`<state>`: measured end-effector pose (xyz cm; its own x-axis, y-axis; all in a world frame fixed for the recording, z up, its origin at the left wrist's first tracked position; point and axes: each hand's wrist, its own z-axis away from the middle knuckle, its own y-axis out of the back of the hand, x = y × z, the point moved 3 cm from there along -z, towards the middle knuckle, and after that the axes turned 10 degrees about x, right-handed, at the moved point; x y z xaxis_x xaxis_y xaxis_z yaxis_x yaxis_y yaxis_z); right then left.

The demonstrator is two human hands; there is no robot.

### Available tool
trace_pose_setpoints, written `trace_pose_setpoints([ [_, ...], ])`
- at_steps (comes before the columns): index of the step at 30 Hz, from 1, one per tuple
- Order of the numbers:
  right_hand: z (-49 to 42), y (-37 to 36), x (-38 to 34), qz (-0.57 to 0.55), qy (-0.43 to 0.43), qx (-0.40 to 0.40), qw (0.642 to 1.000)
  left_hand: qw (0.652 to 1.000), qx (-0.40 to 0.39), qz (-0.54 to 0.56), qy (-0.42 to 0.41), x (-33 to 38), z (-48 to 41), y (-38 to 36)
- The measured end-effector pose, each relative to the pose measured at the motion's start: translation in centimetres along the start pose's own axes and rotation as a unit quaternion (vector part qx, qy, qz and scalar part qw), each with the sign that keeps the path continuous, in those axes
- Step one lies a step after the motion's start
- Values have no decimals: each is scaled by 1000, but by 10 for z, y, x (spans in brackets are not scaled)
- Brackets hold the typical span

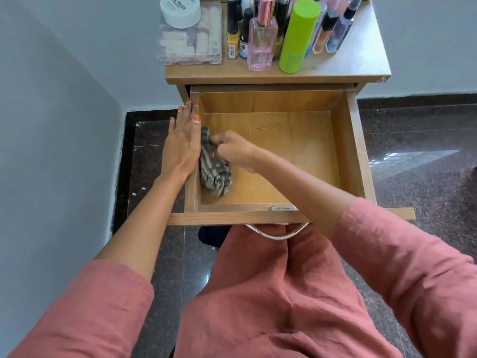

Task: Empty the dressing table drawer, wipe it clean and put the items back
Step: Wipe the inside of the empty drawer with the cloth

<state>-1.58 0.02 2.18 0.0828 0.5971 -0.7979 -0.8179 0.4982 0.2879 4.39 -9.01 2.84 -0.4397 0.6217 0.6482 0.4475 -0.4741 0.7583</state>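
Left hand [183,143] flat, we steady the wooden drawer [357,151]; right hand [233,151] clutches the grey striped cloth [214,174], wiping its left side.

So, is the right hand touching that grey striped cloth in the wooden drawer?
Touching. The head view shows the right hand gripping the grey striped cloth, fingers curled round it.

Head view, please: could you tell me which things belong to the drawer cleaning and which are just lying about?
In the job: drawer, striped cloth, right hand, left hand; bottles, jar and clear box on the table top, possibly to go back.
Lying about: dark item on the floor.
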Motion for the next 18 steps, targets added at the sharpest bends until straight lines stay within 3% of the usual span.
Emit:
trace_pose_setpoints([
  [7,-25,11,-19,-69,83,120,987,1000,7,17,7,2,2,2],
  [15,9,-1,18,-81,34,17,996,999,13,28,11,2,2,2],
  [18,14,-6,20,-26,53,-32,998,999,17,34,7,3,3,2],
])
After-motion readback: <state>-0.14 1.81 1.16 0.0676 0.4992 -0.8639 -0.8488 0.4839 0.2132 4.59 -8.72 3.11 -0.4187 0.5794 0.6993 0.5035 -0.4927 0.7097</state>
